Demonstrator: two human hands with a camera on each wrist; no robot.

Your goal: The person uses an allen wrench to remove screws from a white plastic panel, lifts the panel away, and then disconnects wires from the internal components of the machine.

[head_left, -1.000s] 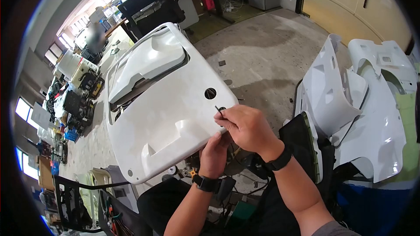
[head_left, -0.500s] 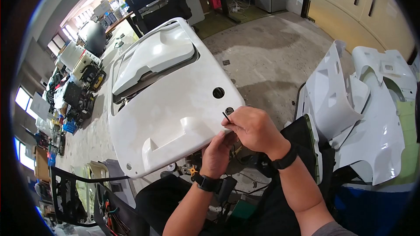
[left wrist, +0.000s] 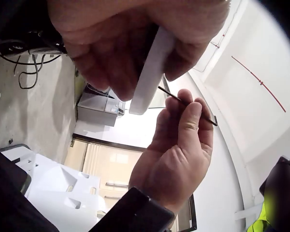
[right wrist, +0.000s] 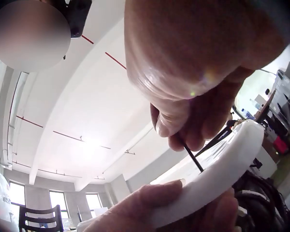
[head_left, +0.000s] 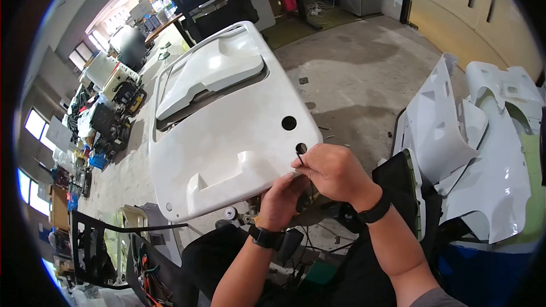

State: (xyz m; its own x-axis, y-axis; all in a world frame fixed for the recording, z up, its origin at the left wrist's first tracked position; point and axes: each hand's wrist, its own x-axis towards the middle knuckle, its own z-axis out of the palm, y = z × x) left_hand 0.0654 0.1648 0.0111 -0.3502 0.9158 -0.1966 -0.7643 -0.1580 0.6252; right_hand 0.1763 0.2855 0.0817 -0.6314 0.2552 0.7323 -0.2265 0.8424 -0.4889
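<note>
A large white moulded panel (head_left: 227,119) lies tilted in front of me, with two round dark holes near its right corner. My left hand (head_left: 278,202) grips its near edge, thumb on top and fingers curled underneath. Just beside that thumb, my right hand (head_left: 338,173) pinches a thin black hex key (left wrist: 210,119) between thumb and fingers. In the right wrist view the key's long arm (right wrist: 193,158) runs down to the panel's surface near the edge. The fastener at its tip is hidden.
More white moulded panels (head_left: 489,159) stand on the floor at the right. A dark chair frame and a tool pouch (head_left: 151,278) are at the lower left. A black office chair (head_left: 213,5) stands behind the panel, and clutter (head_left: 108,119) lines the left wall.
The head view has shifted, so the panel appears a little farther right. My left hand keeps its grip; the hex key in my right fingers has turned slightly at the same corner.
</note>
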